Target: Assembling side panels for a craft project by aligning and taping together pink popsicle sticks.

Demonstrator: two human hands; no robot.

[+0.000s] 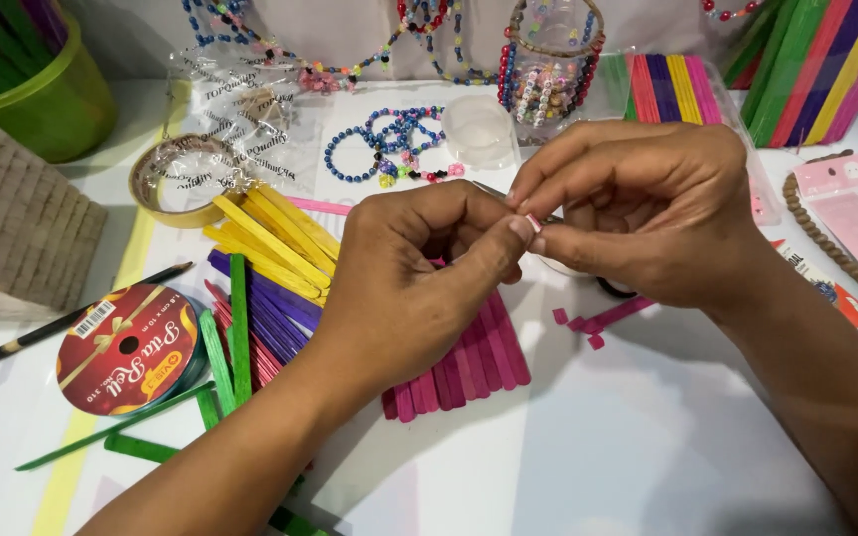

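White table (588,447) cluttered with craft stuff. Left hand (419,288) and right hand (647,213) meet above a row of pink sticks (469,372), fingertips pinched together on a tiny pink piece (534,222) between them. Yellow sticks (270,238), ribbon spool (126,349) to the left; pink offcuts (588,323) under the right wrist.

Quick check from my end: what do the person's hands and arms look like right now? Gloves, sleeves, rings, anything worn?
Both hands are bare: the left hand and right hand show no gloves, rings or watch. Both forearms are uncovered as far as the picture reaches, with no sleeve in view. Fingernails look short and unpainted.
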